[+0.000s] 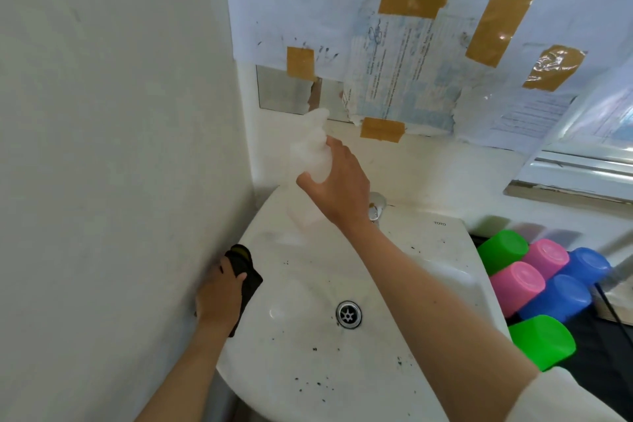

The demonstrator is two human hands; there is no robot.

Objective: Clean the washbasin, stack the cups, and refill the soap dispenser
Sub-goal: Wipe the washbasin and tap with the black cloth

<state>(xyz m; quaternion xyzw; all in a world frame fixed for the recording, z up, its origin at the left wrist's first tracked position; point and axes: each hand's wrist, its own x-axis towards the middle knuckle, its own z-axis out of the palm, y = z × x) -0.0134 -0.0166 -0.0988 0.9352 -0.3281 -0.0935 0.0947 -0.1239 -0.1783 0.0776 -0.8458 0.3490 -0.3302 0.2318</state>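
A white washbasin (301, 363) fills the lower middle, its bowl speckled with dark spots around a metal drain (348, 314). My right hand (337, 183) is shut on a blurred white dispenser bottle (313, 147), held above the basin's back left corner. At the basin's left rim, my left hand (219, 295) grips a dark cloth (246, 276). Several plastic cups lie upside down to the right of the basin: green (501, 248), pink (517, 286), blue (558, 298) and another green (543, 341).
A chrome tap (376, 205) stands at the back of the basin, partly behind my right wrist. A white wall (120, 147) runs close along the left. Taped papers (411, 44) cover the mirror behind. A window ledge (575, 168) lies at the right.
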